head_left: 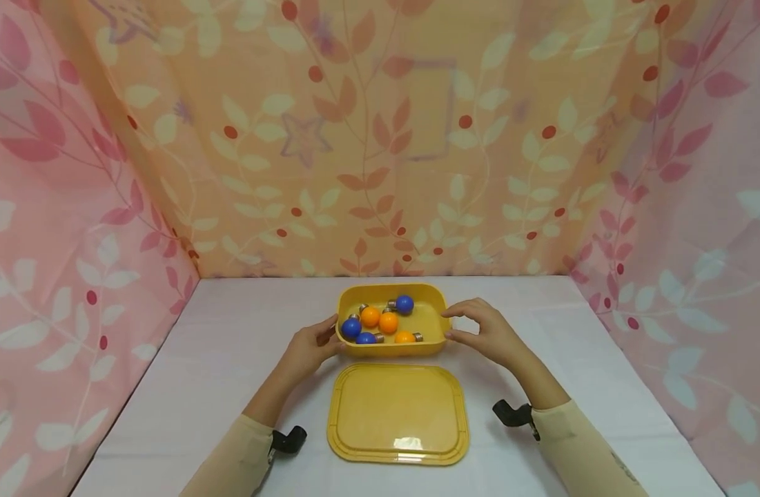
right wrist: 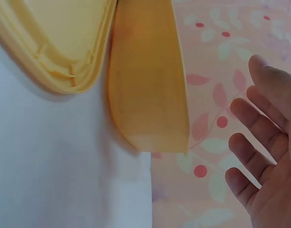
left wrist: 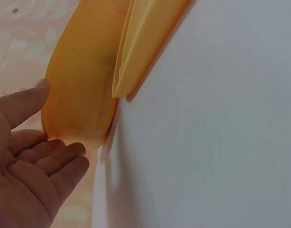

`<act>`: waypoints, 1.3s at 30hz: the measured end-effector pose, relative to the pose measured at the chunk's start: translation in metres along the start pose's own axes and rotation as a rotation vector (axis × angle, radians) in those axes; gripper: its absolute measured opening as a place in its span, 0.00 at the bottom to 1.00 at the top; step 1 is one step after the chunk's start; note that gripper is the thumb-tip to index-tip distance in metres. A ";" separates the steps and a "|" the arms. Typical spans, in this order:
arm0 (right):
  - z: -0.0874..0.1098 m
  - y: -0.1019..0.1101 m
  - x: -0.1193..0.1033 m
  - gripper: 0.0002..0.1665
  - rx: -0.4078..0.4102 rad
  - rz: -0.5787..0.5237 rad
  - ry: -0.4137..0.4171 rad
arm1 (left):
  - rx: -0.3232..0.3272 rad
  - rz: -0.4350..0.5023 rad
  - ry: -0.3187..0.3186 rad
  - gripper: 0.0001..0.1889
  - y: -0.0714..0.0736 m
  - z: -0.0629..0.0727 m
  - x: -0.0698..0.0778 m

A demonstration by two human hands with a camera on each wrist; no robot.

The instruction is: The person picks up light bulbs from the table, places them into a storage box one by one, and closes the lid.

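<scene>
A yellow plastic box (head_left: 355,351) holds several small light bulbs, some with blue globes, such as the blue bulb (head_left: 404,304), and some orange, such as the orange bulb (head_left: 388,322). At the box's left end, my left hand (head_left: 311,347) touches the wall with its thumb and fingertips; the fingers are loosely bent in the left wrist view. My right hand (head_left: 484,331) is beside the right end. In the right wrist view a gap separates its relaxed, spread fingers from the box (right wrist: 148,90). A flat yellow lid (head_left: 398,414) lies just in front of the box.
White cloth covers the table (head_left: 230,359). Patterned curtains stand behind it, like the back curtain (head_left: 380,138), and along both sides. A black wrist mount (head_left: 289,440) sticks out from the left sleeve, another from the right.
</scene>
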State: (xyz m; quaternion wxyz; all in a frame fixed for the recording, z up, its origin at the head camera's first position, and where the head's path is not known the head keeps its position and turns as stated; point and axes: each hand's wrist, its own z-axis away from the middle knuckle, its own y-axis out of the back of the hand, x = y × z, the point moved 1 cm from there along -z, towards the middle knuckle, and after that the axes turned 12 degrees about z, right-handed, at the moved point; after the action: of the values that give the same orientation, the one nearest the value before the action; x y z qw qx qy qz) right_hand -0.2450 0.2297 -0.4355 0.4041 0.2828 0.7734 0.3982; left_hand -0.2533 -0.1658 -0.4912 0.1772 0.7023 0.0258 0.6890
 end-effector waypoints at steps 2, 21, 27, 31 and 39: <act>0.007 0.000 0.000 0.22 0.001 -0.008 -0.018 | -0.005 -0.021 -0.008 0.42 0.003 0.003 0.002; 0.069 -0.005 0.000 0.24 0.010 -0.009 -0.050 | -0.040 0.011 0.002 0.38 0.020 0.049 0.012; 0.082 -0.009 0.005 0.25 -0.007 -0.034 -0.061 | -0.062 0.057 0.041 0.33 0.018 0.061 -0.003; 0.085 -0.014 0.010 0.29 -0.060 -0.071 -0.030 | -0.135 0.067 0.027 0.32 0.018 0.066 -0.010; 0.094 -0.027 0.019 0.39 -0.177 -0.149 -0.052 | -0.217 -0.075 -0.011 0.44 0.021 0.069 -0.016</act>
State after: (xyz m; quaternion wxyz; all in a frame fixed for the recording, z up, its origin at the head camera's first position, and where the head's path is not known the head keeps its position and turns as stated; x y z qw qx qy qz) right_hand -0.1782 0.2663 -0.4991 0.4761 0.1979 0.7433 0.4262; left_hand -0.1913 -0.2046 -0.4999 0.2780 0.6811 -0.0239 0.6769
